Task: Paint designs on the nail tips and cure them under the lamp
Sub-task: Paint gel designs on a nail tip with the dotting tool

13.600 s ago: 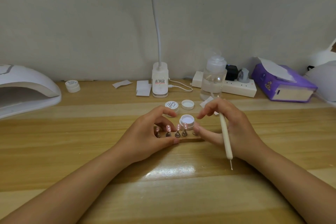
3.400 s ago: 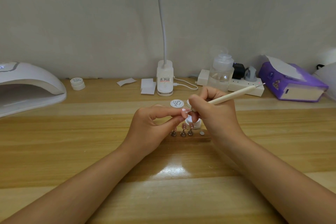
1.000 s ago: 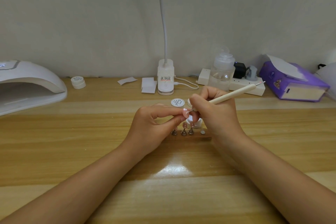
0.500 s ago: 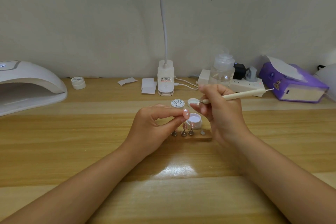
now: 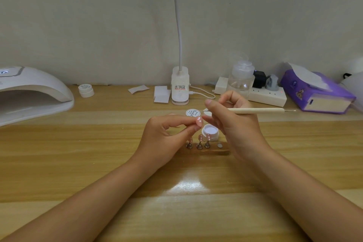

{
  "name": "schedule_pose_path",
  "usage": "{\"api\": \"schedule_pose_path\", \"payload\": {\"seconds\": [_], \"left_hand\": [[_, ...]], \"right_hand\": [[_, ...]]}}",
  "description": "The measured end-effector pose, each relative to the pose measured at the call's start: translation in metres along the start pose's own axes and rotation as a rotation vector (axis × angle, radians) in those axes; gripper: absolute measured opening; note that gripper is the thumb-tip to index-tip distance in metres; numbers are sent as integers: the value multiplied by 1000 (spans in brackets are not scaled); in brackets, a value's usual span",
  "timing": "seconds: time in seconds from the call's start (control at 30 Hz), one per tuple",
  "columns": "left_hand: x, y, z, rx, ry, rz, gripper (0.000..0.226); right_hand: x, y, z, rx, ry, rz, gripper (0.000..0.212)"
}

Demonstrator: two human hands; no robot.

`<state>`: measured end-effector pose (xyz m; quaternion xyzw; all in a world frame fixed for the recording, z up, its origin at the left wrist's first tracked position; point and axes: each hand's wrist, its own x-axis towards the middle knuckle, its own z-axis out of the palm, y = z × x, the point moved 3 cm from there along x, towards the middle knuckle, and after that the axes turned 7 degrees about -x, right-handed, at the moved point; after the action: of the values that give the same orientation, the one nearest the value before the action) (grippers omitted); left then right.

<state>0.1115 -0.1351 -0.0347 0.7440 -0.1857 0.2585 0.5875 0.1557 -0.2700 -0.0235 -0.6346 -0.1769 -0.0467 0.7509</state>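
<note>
My left hand (image 5: 167, 133) pinches a pink nail tip (image 5: 199, 121) with white dots between thumb and forefinger, above the table. My right hand (image 5: 233, 122) grips a cream dotting pen (image 5: 259, 111) lying almost level, its near point just right of the held tip and apart from it. Below stands an open jar of white gel (image 5: 210, 133). A wooden holder strip (image 5: 208, 150) carries three pink dotted tips (image 5: 200, 139) on metal stands and one bare magnet (image 5: 219, 145). The white curing lamp (image 5: 33, 92) sits at the far left.
A jar lid (image 5: 192, 113) lies behind my hands. Along the wall stand a small closed jar (image 5: 85, 90), paper scraps (image 5: 161, 94), a clip lamp base (image 5: 179, 85), a clear pump bottle (image 5: 241, 76), a power strip (image 5: 267, 96) and a purple tissue pack (image 5: 316, 92).
My right hand has lifted the pen off the held nail tip and swung it to lie level, pointing right. Earlier, my left hand took that tip from the holder.
</note>
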Motion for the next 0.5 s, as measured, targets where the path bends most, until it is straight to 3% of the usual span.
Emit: {"api": "schedule_pose_path", "payload": {"seconds": [0.17, 0.3, 0.5], "left_hand": [[0, 2, -1, -7, 3, -28, 23], [1, 2, -2, -19, 11, -24, 23], [1, 3, -1, -15, -1, 0, 27]], "right_hand": [[-3, 0, 3, -49, -87, 10, 41], [-4, 1, 3, -72, -60, 22, 42], [-5, 1, 4, -159, -39, 26, 24]]}}
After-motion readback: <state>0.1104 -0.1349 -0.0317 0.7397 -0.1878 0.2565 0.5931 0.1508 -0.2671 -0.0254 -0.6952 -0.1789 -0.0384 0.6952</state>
